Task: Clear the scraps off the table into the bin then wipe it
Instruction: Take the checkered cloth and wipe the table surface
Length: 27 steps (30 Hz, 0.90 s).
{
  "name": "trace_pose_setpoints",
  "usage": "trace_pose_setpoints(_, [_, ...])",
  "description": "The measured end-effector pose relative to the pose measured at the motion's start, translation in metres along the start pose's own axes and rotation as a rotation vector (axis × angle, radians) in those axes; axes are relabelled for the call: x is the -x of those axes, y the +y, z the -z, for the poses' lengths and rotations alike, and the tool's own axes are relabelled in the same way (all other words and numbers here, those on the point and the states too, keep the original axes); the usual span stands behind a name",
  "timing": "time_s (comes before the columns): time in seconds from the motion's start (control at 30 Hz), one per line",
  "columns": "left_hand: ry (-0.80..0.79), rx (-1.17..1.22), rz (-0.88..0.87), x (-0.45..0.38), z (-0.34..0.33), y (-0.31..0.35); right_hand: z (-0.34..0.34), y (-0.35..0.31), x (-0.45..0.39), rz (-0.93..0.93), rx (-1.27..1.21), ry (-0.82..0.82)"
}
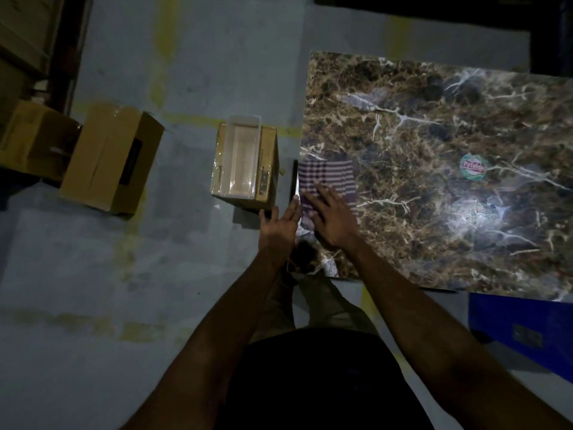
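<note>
inspector: head view, hands?
assistant: right hand [330,217] lies flat, fingers straight and spread, on the striped cloth [328,178] at the marble table [434,125] left edge. left hand [279,221] fingers straight, beside that edge.
inspector: bin?
assistant: white bin [240,156] on a cardboard box [268,169], just left of the table.

we look down on a grey concrete floor [93,274] marked with worn yellow lines [164,57], dimly lit. two closed cardboard boxes [111,159] lie well apart from the table, near a dark shelf frame [66,48] at the far left. the marble-patterned table [434,119] catches a bright glare toward its near right part. a blue crate [524,330] sits on the floor just beside the table's near right corner.
</note>
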<state>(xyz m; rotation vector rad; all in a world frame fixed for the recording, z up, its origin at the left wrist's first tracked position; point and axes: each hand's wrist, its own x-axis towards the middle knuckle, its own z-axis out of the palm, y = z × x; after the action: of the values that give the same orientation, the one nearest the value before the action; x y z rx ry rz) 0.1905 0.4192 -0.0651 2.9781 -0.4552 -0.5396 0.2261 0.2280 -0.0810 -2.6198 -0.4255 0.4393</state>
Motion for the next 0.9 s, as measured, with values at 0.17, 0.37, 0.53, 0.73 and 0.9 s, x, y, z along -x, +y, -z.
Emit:
trace_pose_setpoints(0.17, [-0.089,-0.072,0.030,-0.002,0.010,0.003,0.015,0.045,0.007,-0.094,-0.021,0.051])
trace_pose_setpoints(0.37, [0.030,-0.009,-0.029,-0.004,-0.002,0.001,0.000,-0.001,-0.042,-0.146,-0.032,0.104])
trace_pose_setpoints(0.53, [0.019,-0.010,-0.051,0.016,-0.003,0.001,-0.008,0.010,0.033,-0.007,-0.017,0.039])
trace_pose_setpoints(0.73, [0.276,-0.029,-0.142,0.034,-0.030,-0.001,-0.009,0.017,-0.001,-0.253,-0.034,0.206])
trace_pose_setpoints(0.9, [0.002,0.059,-0.068,0.042,-0.018,0.002,-0.037,-0.026,0.049,-0.091,-0.003,0.106])
